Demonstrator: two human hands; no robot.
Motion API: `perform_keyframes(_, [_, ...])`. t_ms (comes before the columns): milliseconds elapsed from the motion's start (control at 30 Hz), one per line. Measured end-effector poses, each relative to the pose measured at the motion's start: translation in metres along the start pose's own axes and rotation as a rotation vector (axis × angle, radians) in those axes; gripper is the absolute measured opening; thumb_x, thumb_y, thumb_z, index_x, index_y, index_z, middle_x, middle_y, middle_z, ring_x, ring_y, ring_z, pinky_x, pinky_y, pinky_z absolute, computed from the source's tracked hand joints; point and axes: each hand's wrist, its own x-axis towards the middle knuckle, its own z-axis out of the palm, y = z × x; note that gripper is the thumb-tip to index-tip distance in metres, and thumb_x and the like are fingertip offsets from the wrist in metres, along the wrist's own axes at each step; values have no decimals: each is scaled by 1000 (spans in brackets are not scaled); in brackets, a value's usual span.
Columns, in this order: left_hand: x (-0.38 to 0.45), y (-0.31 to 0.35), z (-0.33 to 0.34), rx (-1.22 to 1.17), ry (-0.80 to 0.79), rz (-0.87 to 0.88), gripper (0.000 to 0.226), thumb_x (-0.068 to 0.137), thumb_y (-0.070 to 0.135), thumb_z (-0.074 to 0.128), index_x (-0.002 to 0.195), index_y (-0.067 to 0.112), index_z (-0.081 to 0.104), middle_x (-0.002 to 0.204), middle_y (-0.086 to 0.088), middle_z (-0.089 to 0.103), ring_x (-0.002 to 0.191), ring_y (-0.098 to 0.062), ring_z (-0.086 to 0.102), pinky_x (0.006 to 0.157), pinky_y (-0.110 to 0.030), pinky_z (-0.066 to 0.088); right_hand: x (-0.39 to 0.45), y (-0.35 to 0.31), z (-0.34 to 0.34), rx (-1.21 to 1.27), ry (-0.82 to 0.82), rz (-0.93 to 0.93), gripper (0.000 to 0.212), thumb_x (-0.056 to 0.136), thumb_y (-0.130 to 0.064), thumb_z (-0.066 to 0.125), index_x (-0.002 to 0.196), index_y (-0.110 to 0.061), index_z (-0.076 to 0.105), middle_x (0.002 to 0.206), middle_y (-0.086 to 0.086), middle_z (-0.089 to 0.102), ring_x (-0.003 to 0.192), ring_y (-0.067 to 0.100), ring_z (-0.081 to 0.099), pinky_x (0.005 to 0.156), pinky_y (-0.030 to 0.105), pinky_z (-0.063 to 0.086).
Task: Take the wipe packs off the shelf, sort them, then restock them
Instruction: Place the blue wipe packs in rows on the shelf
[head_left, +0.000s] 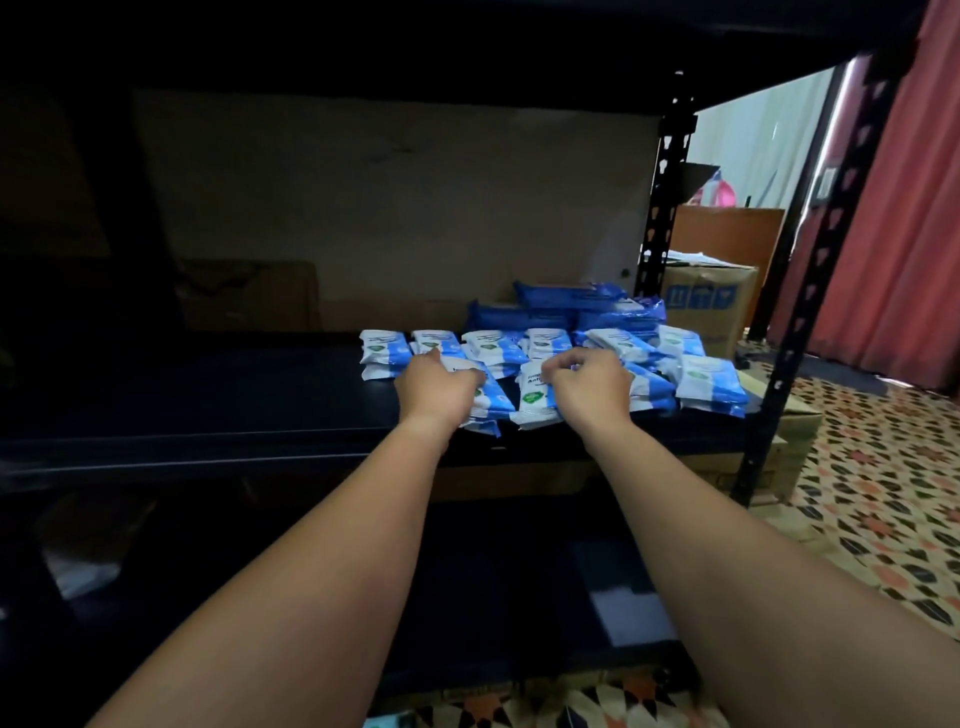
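Left hand and right hand, fingers curled, each grip a white-and-blue wipe pack from the pile on the dark shelf; darker blue packs are stacked behind.

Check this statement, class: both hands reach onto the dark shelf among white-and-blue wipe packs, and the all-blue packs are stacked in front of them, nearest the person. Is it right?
Not quite. The head view shows the all-blue packs stacked behind the white-and-blue wipe packs, farthest from the person. The rest holds.
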Motion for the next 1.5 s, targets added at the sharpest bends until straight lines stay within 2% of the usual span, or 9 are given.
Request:
perform_keyframes(133, [6, -2, 4, 34, 53, 1, 35, 85, 23, 81, 111, 6, 67, 112, -2, 65, 89, -22, 67, 74, -28, 47, 1, 0, -1, -47, -26, -10, 18, 97, -17, 61, 92, -11, 78, 112, 6, 74, 81, 15, 64, 69, 32, 51])
perform_keyframes(233, [6, -7, 4, 39, 142, 11, 50, 82, 27, 84, 122, 1, 67, 123, -8, 67, 98, -24, 68, 82, -27, 49, -10, 0, -6, -56, -51, -58, 40, 97, -40, 63, 98, -2, 77, 113, 13, 73, 107, 27, 65, 82, 37, 51])
perform_keyframes(333, [0, -8, 1, 50, 178, 43, 51, 83, 33, 83, 123, 5, 69, 124, -9, 69, 95, -18, 66, 83, -24, 46, -20, 8, -4, -131, -36, -138, 52, 85, -63, 66, 110, -18, 72, 134, 6, 60, 128, 23, 52, 90, 32, 40])
perform_keyframes(400, [-6, -8, -4, 73, 133, 119, 57, 85, 43, 79, 131, 10, 66, 130, -9, 67, 111, -19, 65, 93, -24, 46, -27, 15, -5, -171, -31, -207, 48, 80, -62, 72, 112, -26, 65, 146, 3, 42, 136, 23, 41, 93, 32, 37])
perform_keyframes(600, [-15, -30, -38, 478, -223, 627, 55, 85, 57, 72, 136, 40, 61, 160, 4, 36, 131, 3, 43, 114, -30, 38, -45, 38, -18, -171, -42, -474, 29, 79, -33, 80, 104, -30, 66, 144, -6, 32, 127, 10, 42, 93, 28, 38])
perform_keyframes(700, [-13, -46, -45, 497, -196, 741, 46, 85, 45, 76, 129, 36, 68, 157, 8, 42, 139, -7, 44, 111, -37, 45, -43, 44, -16, -237, -57, -499, 28, 84, -25, 75, 110, -29, 67, 137, -5, 38, 120, 11, 47, 92, 28, 40])
perform_keyframes(867, [-12, -41, -27, 601, -74, 798, 41, 86, 34, 79, 124, 20, 72, 131, -1, 66, 120, -15, 61, 102, -36, 51, -36, 43, -7, -288, -6, -491, 33, 91, -18, 68, 123, -28, 69, 124, -5, 48, 97, 4, 45, 90, 26, 44])
perform_keyframes(1233, [-10, -33, -12, 648, -37, 709, 43, 86, 36, 78, 125, 21, 69, 125, -1, 67, 112, -19, 63, 97, -37, 52, -19, 46, -2, -417, -68, -515, 39, 96, -25, 66, 135, -22, 62, 127, 5, 45, 122, 26, 47, 101, 43, 48])
perform_keyframes(1500, [-29, -53, -5, 610, 53, 660, 66, 89, 38, 75, 148, 25, 48, 156, -3, 40, 147, -21, 31, 111, -37, 39, -36, 50, -9, -503, -75, -502, 61, 98, -25, 64, 154, -29, 37, 153, 6, 26, 138, 24, 35, 101, 37, 48])
